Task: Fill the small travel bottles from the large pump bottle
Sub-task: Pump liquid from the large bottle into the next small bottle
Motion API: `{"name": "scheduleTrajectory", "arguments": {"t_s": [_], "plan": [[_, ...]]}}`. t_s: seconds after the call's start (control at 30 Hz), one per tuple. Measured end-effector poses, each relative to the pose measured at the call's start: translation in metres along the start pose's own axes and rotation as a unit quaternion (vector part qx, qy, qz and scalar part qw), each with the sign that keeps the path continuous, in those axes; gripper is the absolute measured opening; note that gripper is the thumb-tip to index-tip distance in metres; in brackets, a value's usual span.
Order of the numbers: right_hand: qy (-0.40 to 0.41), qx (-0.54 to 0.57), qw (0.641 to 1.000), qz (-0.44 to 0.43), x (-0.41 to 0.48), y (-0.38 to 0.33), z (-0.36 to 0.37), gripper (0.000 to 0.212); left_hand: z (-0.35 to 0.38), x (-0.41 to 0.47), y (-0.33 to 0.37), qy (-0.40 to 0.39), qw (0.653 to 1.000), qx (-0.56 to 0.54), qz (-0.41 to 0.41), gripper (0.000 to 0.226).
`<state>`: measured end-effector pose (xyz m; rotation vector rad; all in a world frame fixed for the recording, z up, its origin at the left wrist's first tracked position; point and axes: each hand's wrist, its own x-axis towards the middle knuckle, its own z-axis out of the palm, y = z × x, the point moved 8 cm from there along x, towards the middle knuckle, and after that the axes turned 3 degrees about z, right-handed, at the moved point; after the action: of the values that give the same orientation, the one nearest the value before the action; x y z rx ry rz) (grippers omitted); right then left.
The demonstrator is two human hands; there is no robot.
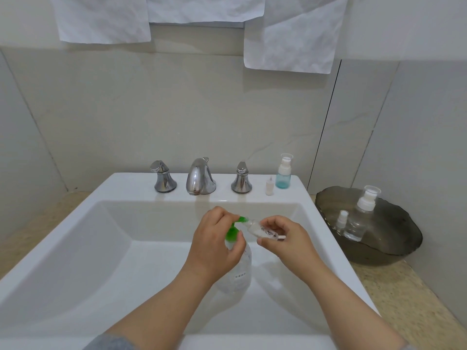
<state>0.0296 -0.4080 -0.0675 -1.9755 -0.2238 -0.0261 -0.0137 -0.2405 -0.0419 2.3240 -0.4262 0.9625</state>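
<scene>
So from my feed, the big clear pump bottle (240, 271) is standing upright down in the sink (75, 218) basin, near the middle. My left hand (214, 241) is on top of it, grip curled over the green pump head (233, 229) with the thumb against the neck. My right hand (283, 238) has its grip pinched on a small bottle (260, 229), clear with little dark prints on it. That one is tipped nearly sideways, with its mouth right up at the green nozzle tip; can't tell if anything is coming out. Back on the sink ledge there's the chrome faucet (199, 176) with a handle on each side, then a tiny vial (270, 185) and a blue-tinted pump bottle (284, 173) just beside each other to the right. Off on the speckled table (404, 299) to the right sits a dark glass dish (394, 238), holding a clear pump bottle (361, 218) and a little spray bottle (342, 222). White sheets (103, 18) hang along the top of the wall.
</scene>
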Motion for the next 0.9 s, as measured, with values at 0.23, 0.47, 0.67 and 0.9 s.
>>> {"name": "scheduleTrajectory", "arguments": {"t_s": [0.23,0.47,0.67,0.9], "plan": [[-0.012,-0.036,0.999,0.008,-0.0008,0.0039,0.0011,0.027,0.0059,-0.0018,0.0005,-0.017,1.000,0.011,0.004,0.028],[-0.019,-0.029,0.999,0.012,-0.0016,0.0049,0.0015,0.027,0.0061,-0.0047,0.0005,-0.026,1.000,0.012,-0.004,0.030],[-0.011,-0.025,1.000,0.013,-0.0009,0.0057,-0.0005,0.027,0.0056,-0.0037,0.0030,-0.032,0.999,0.008,-0.008,0.031],[0.007,0.010,1.000,-0.003,-0.0020,-0.0005,-0.0044,0.027,0.0025,-0.0013,0.0021,-0.028,1.000,0.011,0.000,0.032]]}}
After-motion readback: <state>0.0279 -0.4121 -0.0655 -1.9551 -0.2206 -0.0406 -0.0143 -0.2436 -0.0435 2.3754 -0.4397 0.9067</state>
